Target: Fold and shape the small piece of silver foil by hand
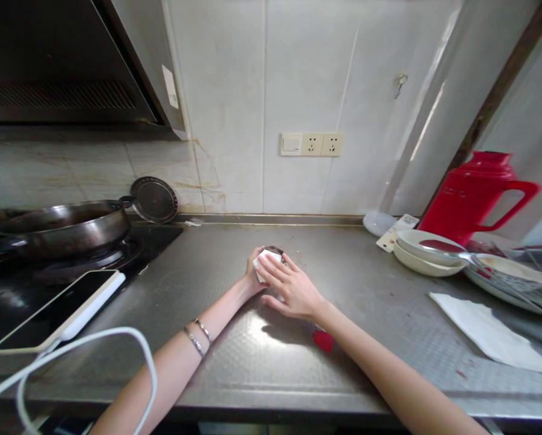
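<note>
Both my hands meet at the middle of a steel counter [352,272]. My left hand [252,275] wraps round a small dark-rimmed cup [274,249], holding it from the left. My right hand [293,290] presses a white wad, probably a tissue [267,260], against the cup's side with its fingers closed on it. Two thin bracelets sit on my left wrist. A small red object [323,340] lies on the counter under my right forearm.
A wok [66,226] sits on the stove at left, with a round lid [154,199] leaning on the wall. A phone on a white power bank [62,308] with a white cable lies front left. Stacked bowls [422,251], plates, a red thermos jug [474,193] and a white paper sheet [488,329] are at right.
</note>
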Demonstrator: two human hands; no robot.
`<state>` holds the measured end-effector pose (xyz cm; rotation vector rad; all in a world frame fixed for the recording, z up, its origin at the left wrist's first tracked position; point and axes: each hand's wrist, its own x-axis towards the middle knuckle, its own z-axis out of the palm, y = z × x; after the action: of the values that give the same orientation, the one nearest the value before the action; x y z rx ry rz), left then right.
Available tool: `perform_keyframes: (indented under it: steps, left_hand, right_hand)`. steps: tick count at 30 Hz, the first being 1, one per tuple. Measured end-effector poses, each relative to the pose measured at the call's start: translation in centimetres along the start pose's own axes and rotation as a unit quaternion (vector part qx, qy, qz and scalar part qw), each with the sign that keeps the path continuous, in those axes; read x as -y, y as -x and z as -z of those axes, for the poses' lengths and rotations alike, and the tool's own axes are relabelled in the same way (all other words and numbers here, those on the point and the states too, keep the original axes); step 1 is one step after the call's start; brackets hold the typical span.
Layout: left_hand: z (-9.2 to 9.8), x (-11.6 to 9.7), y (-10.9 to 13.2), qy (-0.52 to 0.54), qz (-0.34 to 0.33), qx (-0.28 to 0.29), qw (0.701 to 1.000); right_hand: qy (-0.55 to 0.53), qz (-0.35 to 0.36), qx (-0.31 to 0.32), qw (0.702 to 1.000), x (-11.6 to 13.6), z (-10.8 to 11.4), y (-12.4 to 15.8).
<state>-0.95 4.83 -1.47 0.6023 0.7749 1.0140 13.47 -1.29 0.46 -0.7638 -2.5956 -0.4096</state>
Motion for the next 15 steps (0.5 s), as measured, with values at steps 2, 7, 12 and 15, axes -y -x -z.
perform_keyframes:
  steps: [2,7,12,15]
  left_hand:
    - [-0.3,-0.1,0.1,0.031,-0.003,0.017,0.999]
    - [-0.9,-0.1,0.3,0.074,-0.021,0.057,0.995]
    - [-1.1,-0.2,0.7,0.085,-0.017,0.078,0.993]
    - [-0.9,-0.1,0.8,0.051,-0.001,0.065,0.997]
  right_hand:
    - [0.006,-0.014,-0.009,1.0,-0.5,0.2,0.1]
    - [0.03,-0.079,-0.037,0.996,-1.9,0.5,0.4]
    - [0.036,-0.051,-0.041,0.997,-1.4,0.5,0.3]
    - [0.032,-0.034,-0.038,0.998,-0.8,0.4,0.2]
